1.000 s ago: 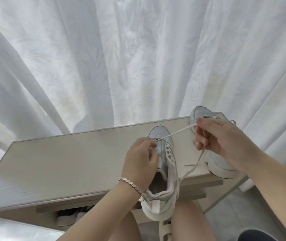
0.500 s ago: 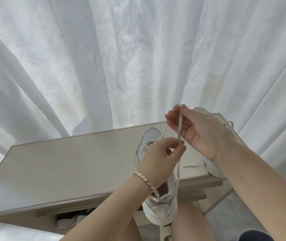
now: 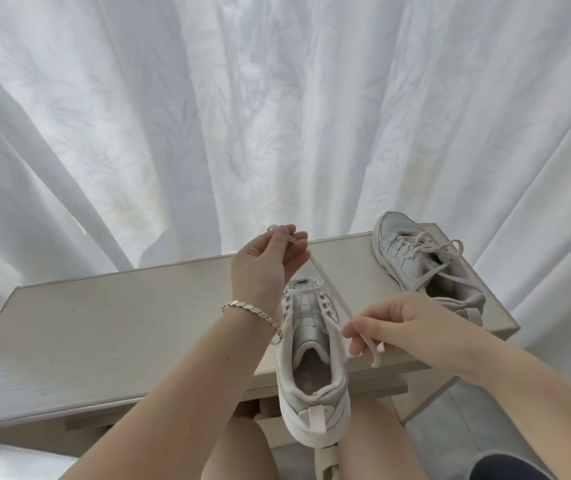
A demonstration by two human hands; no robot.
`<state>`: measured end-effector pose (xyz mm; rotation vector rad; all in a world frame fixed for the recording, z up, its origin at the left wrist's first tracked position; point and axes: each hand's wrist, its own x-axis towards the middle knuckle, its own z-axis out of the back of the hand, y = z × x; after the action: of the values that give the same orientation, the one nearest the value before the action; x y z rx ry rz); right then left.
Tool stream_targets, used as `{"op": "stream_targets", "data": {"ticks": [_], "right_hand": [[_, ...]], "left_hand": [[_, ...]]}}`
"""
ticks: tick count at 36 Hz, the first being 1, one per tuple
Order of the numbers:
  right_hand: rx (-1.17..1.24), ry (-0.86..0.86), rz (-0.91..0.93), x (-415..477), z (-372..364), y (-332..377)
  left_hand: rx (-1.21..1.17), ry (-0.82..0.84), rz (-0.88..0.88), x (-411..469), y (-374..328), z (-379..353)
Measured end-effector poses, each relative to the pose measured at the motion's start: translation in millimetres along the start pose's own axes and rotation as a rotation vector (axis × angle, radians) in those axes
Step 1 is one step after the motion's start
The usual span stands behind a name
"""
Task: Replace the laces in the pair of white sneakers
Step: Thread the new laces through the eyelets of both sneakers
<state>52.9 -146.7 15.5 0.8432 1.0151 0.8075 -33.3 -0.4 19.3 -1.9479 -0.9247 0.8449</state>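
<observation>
Nearest the camera, two bare knees (image 3: pixel 242 445) sat just under the near edge of a pale table (image 3: pixel 104 323). A white sneaker (image 3: pixel 312 375) lay on that edge, toe pointing away, its heel hanging out past the edge above the knees.

The right hand (image 3: pixel 405 327) hovered just right of this sneaker, over the table's near edge. Its thumb and fingers pinched a lace (image 3: pixel 332 289) close to the tip, and the short end dangled below. From there the lace rose in a straight line to the left hand (image 3: pixel 266 261), which was raised above the toe and pinched the other end between curled fingers. A bracelet (image 3: pixel 253 313) circled the left wrist.

A wide stretch of tabletop showed to the left of the left arm. The second sneaker (image 3: pixel 415 265), loosely laced, lay at the far right corner, close to the table's right edge and well apart from the hands. A white curtain (image 3: pixel 208 116) hung in folds right behind the far edge.
</observation>
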Motion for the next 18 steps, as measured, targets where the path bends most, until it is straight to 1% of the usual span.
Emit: {"op": "stream_targets", "data": {"ticks": [3, 5, 6, 7, 8, 10, 11, 12, 13, 14, 16, 18], "right_hand": [[-0.095, 0.072, -0.050, -8.2, 9.7, 1.1], [-0.077, 0.117, -0.050, -10.9, 14.5, 1.8], [-0.018, 0.126, -0.037, -11.2, 16.0, 2.3], [0.084, 0.113, -0.016, -10.6, 16.9, 3.1], [0.224, 0.073, 0.001, -9.6, 17.2, 4.8], [0.500, -0.069, 0.016, -5.5, 17.2, 7.3], [0.590, -0.155, 0.025, -2.7, 16.9, 8.2], [0.645, -0.228, 0.040, -0.2, 16.3, 9.3], [0.683, -0.273, 0.064, 2.6, 15.9, 9.8], [0.714, -0.290, 0.094, 4.5, 15.2, 10.5], [0.735, -0.289, 0.138, 6.3, 13.1, 11.6], [0.749, -0.296, 0.151, 7.4, 10.3, 12.1]], "left_hand": [[-0.052, -0.054, -0.033, 12.9, -6.2, 1.0], [-0.021, -0.019, -0.010, 17.4, -6.0, 1.0], [0.038, 0.021, 0.013, 17.5, -4.5, 1.0], [0.151, 0.064, 0.030, 16.5, -2.0, 1.2], [0.342, 0.098, 0.022, 15.3, 1.2, 2.5], [0.862, 0.150, -0.087, 10.5, 8.6, 7.0], [1.101, 0.171, -0.156, 6.8, 12.5, 9.7], [1.284, 0.183, -0.211, 1.7, 15.6, 12.2], [1.397, 0.192, -0.254, -3.8, 18.4, 14.1], [1.458, 0.201, -0.285, -9.0, 21.5, 15.3], [1.528, 0.216, -0.336, -17.1, 27.1, 16.5], [1.659, 0.212, -0.355, -21.7, 30.8, 17.8]]}}
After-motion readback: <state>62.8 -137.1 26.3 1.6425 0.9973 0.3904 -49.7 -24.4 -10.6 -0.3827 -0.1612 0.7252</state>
